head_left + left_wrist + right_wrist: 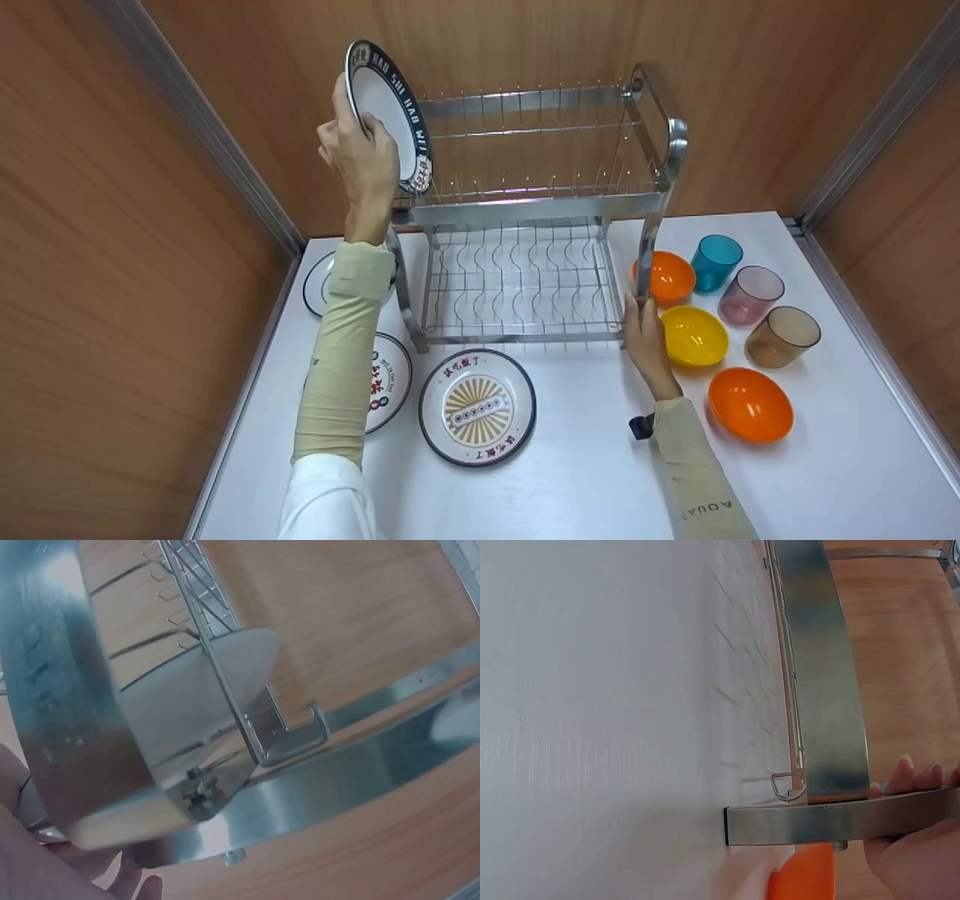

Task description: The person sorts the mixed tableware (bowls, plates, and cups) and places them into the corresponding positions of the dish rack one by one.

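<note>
My left hand [364, 157] holds a white plate [384, 109] with a dark lettered rim, tilted nearly upright at the left end of the upper tier of a metal dish rack [532, 206]. In the left wrist view the plate [217, 671] shows behind the rack's wires and side frame, with part of the hand [45, 862] at the lower left. Low on the rack's right front leg [817, 825], my right hand [646, 345] grips the metal bar. In the right wrist view its fingers [930, 778] curl over that bar.
A patterned plate [480, 409] lies before the rack. Two more plates, one [390, 382] nearer, lie partly behind my left arm. To the right stand orange bowls [750, 405], a yellow bowl [694, 337], and blue [716, 264], pink [750, 296] and brown [781, 337] cups. Wooden walls surround the table.
</note>
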The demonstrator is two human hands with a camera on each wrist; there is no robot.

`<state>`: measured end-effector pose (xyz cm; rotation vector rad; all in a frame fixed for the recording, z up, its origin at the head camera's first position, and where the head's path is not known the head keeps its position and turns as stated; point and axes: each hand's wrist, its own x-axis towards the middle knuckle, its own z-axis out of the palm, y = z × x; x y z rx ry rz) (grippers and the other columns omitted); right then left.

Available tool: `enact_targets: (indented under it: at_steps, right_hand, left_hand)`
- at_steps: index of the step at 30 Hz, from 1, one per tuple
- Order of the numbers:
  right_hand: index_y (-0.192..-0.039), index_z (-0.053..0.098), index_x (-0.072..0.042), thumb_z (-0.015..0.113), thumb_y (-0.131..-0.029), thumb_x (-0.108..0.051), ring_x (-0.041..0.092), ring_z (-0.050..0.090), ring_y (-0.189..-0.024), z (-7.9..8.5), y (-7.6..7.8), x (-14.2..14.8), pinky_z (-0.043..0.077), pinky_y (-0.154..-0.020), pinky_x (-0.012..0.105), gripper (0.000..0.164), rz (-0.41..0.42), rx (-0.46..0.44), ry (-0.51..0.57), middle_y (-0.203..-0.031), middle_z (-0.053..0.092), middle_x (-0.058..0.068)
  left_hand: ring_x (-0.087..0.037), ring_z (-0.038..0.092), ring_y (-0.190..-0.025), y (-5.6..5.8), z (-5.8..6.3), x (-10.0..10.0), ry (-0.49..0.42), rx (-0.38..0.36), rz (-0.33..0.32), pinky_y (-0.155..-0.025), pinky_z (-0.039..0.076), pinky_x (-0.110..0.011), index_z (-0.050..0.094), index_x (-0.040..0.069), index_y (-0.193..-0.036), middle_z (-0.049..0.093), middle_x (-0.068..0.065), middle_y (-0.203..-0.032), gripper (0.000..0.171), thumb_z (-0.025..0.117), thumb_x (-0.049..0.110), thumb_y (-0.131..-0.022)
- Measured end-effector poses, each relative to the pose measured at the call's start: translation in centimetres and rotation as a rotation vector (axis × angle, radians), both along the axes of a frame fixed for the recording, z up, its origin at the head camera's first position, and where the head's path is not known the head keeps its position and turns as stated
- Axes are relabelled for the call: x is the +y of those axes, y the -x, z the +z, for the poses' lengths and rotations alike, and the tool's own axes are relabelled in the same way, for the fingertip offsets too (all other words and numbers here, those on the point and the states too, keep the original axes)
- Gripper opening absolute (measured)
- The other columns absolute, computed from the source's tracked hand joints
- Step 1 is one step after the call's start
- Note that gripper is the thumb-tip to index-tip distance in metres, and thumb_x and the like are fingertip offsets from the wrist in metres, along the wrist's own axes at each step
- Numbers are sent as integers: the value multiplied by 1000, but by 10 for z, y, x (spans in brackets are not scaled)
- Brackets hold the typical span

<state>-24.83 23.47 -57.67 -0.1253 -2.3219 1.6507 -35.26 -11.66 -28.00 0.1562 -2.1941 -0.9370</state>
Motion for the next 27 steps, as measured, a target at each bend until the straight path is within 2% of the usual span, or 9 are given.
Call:
enact_targets:
  at_steps: [4, 8, 13, 18, 27]
  right_hand:
    - [-111, 37, -7, 33, -101, -46, 29, 46, -80, 2, -1, 0, 38, -66, 28, 41, -3, -2, 2, -86, 43, 14]
    - [-112, 36, -8, 34, -100, -48, 34, 47, -85, 3, -1, -1, 38, -68, 30, 42, 6, -29, 17, -89, 44, 16]
    - [-113, 35, -9, 33, -100, -49, 33, 46, -88, 4, -2, -1, 38, -70, 31, 42, 13, -43, 21, -89, 42, 14]
    - [-113, 35, -9, 33, -100, -49, 31, 46, -85, 4, -2, -1, 37, -70, 31, 42, 14, -40, 20, -88, 41, 14]
    - [-114, 35, -8, 33, -101, -46, 37, 45, -86, 2, -2, -1, 38, -69, 30, 41, 14, -56, 34, -91, 43, 20]
  left_hand:
    - [-19, 45, -107, -1, 0, -2, 26, 12, 17, -88, 31, -28, 38, 18, -145, 58, 0, -130, 48, 45, 17, -97]
    - [-20, 46, -104, -3, -2, -3, -6, 27, 9, -87, 33, -28, 44, 14, -141, 60, -3, -125, 46, 49, 22, -96]
    - [-20, 48, -100, -11, -6, -4, -40, 87, 1, -86, 35, -28, 51, 11, -134, 62, -4, -119, 43, 54, 27, -94]
    - [-18, 48, -102, -25, -12, -5, -70, 145, -29, -87, 35, -25, 53, 8, -131, 61, -4, -114, 43, 55, 30, -94]
    - [-17, 47, -110, -58, -23, -4, -194, 177, -136, -92, 40, -20, 52, 11, -131, 57, -7, -117, 40, 56, 26, -95]
